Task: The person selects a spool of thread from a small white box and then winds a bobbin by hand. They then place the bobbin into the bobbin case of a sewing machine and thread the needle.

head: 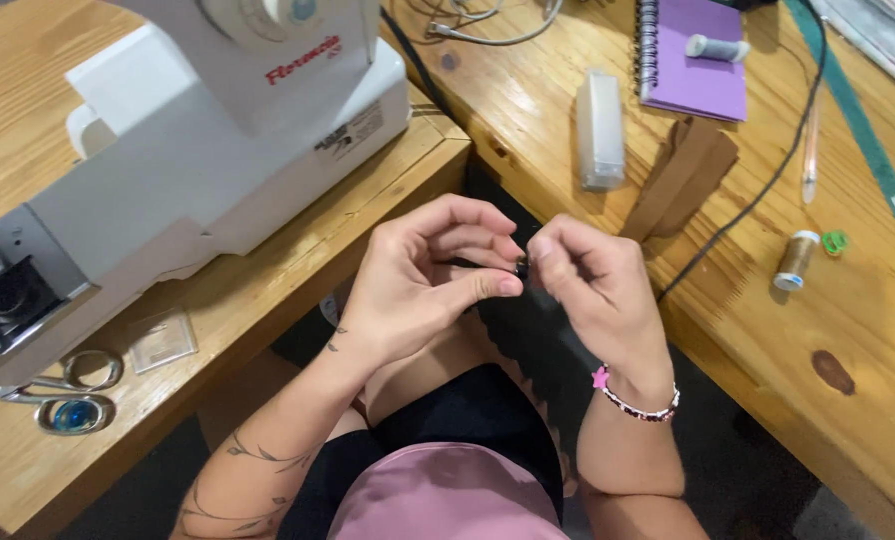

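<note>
- Wooden benches point(568, 130) meet at a corner in front of me, with a gap where I sit.
- My left hand point(423, 280) and right hand point(588, 275) meet over my lap, fingertips pinching a tiny dark piece point(521, 266) at the edge of black fabric point(528, 330).
- On the left bench stands a white sewing machine point(208, 130), with a small printed label on its base.
- Scissors point(63, 390) lie near that bench's front edge, beside a clear plastic piece point(165, 340).
- On the right bench: a purple spiral notebook point(693, 55) at the far edge, a clear box point(601, 128), brown fabric point(683, 175), a gold thread spool point(797, 260).
</note>
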